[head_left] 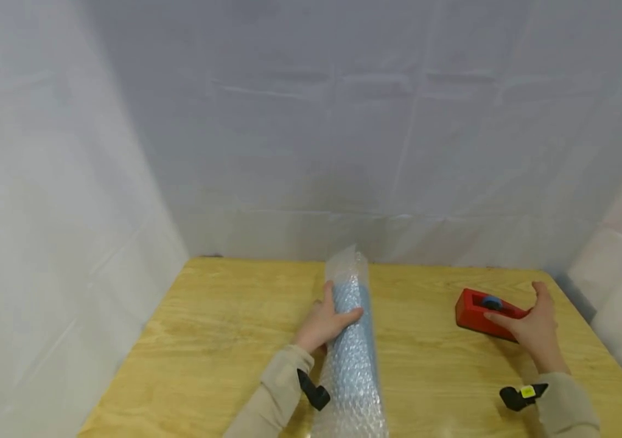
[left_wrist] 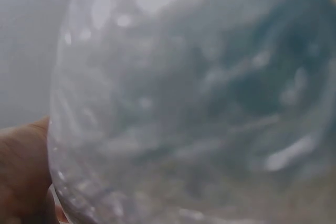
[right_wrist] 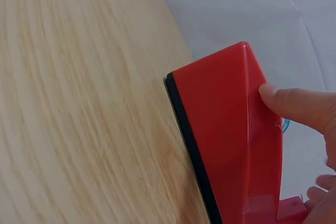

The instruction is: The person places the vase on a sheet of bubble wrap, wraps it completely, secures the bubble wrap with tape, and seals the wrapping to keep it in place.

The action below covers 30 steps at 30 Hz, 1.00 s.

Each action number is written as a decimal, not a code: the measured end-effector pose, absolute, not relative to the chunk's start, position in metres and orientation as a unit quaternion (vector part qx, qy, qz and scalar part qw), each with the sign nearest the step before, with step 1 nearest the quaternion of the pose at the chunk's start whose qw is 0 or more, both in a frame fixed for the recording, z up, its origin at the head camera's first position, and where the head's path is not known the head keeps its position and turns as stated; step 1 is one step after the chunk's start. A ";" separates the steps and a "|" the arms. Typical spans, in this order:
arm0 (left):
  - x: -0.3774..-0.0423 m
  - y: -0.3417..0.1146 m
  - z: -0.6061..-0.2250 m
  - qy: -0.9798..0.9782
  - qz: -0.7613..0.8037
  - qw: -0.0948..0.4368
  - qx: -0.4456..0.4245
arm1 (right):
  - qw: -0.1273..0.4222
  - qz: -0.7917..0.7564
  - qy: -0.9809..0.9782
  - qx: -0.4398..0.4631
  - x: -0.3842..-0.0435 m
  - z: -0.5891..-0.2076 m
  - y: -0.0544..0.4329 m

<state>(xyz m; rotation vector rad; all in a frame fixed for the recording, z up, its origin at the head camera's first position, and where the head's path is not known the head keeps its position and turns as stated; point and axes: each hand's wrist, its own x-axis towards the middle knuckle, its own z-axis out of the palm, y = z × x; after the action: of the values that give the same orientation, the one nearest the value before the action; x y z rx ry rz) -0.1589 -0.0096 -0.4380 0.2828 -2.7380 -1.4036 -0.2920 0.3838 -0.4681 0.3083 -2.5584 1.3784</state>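
Observation:
A long bluish roll in clear bubble wrap lies lengthwise on the table, its loose wrap end pointing at the back wall. My left hand holds it from the left, thumb across the top and a finger along the side. In the left wrist view the wrap fills most of the picture, blurred. On the right side stands a red tape dispenser with a blue tape core. My right hand is at its near right end, the thumb touching its top edge, the other fingers spread away.
The yellow wooden table reaches back to a pale sheet wall. More sheeting hangs on the left and right sides. Black wrist cameras sit at both cuffs, the left one close beside the wrap.

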 end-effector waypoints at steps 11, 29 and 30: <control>-0.159 -0.008 -0.438 -0.883 -0.459 0.022 0.099 | 0.087 0.498 -0.862 0.035 -0.292 -0.475 0.391; -0.159 -0.006 -0.440 -0.883 -0.458 0.016 0.097 | 0.054 0.577 -0.810 -0.087 -0.285 -0.514 0.402; -0.159 -0.006 -0.440 -0.884 -0.456 0.017 0.096 | 0.059 0.572 -0.813 -0.092 -0.283 -0.513 0.399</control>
<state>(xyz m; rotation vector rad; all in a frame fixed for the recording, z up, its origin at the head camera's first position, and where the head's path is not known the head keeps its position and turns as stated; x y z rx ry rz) -0.1590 -0.0059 -0.4402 0.2976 -2.7487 -1.4188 -0.2828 0.3991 -0.5132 -0.2780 -2.4640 1.7316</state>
